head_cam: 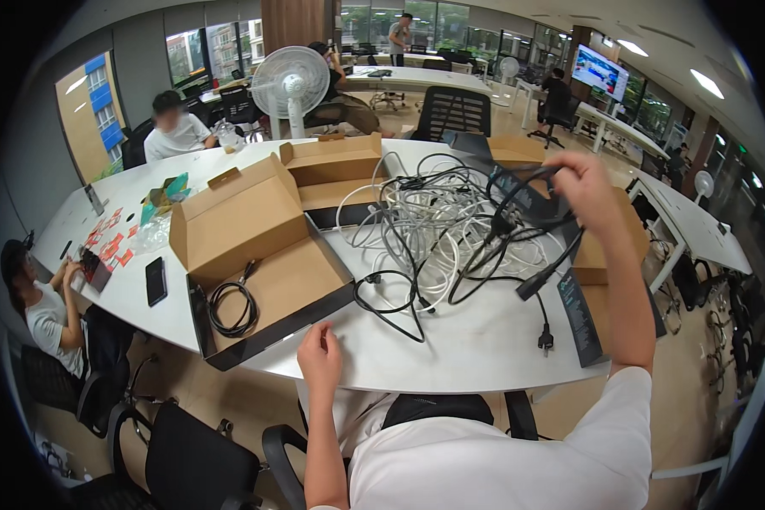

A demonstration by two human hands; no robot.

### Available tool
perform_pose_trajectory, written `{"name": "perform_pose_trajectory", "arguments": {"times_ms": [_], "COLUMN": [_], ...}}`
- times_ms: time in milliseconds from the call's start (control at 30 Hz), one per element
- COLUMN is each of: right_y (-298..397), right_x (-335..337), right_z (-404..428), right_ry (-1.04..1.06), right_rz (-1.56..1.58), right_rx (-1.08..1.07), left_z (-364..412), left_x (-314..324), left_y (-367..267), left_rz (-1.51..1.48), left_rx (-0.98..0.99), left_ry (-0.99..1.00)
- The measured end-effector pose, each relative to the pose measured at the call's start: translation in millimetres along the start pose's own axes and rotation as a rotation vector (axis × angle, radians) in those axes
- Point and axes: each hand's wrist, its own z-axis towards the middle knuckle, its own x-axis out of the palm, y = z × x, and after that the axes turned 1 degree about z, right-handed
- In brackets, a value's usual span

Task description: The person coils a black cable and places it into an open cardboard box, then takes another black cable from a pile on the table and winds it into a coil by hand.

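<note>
Raised over the right side of the white table, my right hand [583, 185] grips a black power cable [529, 182], partly blurred. A black connector [534, 285] hangs below that hand, and a two-pin plug [546, 339] lies near the table's front. Under it spreads a tangled heap of white, grey and black cables [440, 217]. My left hand [320, 357] rests at the front table edge with its fingers curled together and nothing visible in them. Just left of it stands an open cardboard box [280, 280] holding one coiled black cable [233, 309].
More open cardboard boxes [335, 169] stand behind the heap and along the right side [580, 319]. A smartphone [156, 282], red packets [111, 248] and plastic bags [153, 233] lie at left. Two people sit around the table. A white fan [291, 83] stands behind it.
</note>
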Motion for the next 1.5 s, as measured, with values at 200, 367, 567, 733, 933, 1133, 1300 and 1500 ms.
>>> {"name": "perform_pose_trajectory", "arguments": {"times_ms": [200, 367, 567, 733, 933, 1133, 1300, 1500], "right_y": [44, 60, 68, 53, -6, -33, -46, -78], "right_x": [-13, 30, 119, 147, 169, 188, 209, 211], "right_z": [24, 9, -11, -11, 0, 4, 8, 19], "right_ry": [-0.103, -0.105, 0.062, 0.096, 0.014, 0.209, 0.191, 0.07], "right_rz": [0.33, 0.521, 0.632, 0.738, 0.792, 0.697, 0.465, 0.595], "right_rx": [-0.264, -0.193, -0.125, -0.013, 0.134, 0.119, -0.002, 0.06], "left_z": [-11, -11, 3, 4, 7, 9, 10, 13], "left_x": [-9, -24, -9, 8, 1, -20, -37, -48], "left_y": [-1, -93, -100, -70, -71, -71, -57, -38], "left_rz": [-0.483, -0.348, -0.519, -0.71, -0.953, -1.192, -1.138, -1.169], "left_rx": [-0.08, 0.201, 0.154, -0.084, -0.26, -0.345, -0.325, -0.349], "left_ry": [-0.158, -0.059, 0.0, 0.245, 0.205, 0.088, -0.122, -0.211]}}
